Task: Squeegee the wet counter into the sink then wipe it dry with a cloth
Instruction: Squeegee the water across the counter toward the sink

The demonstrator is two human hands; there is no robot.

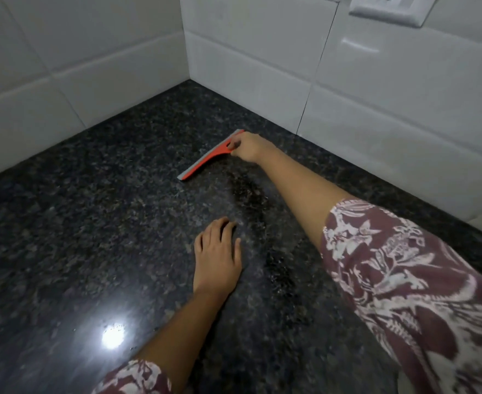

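The desk is a dark speckled stone top that fills most of the view and runs into a corner between two white tiled walls. It shines under a lamp, whose reflection sits near the front edge, and I see thin streaks and small drops on it, so I judge it is wet. A power socket sits high on the right wall, well above the water.

No sink and no cloth appear in this view, so I cannot say in which direction the water must go.

The right arm, in a short flowered sleeve, is stretched far toward the corner. I think the reach is long because the pull should begin at the far wall, so that no wet strip remains behind the blade.

The left hand lies flat on the desk with open, spread fingers and holds nothing. Probably it carries the body weight while the person leans forward.

The right hand is closed around the handle of the squeegee. This orange tool with a grey rubber edge lies with its blade on the stone, near the right wall and a little before the corner, set slanted across the surface. The task looks to be in its early part, with the drying not begun.
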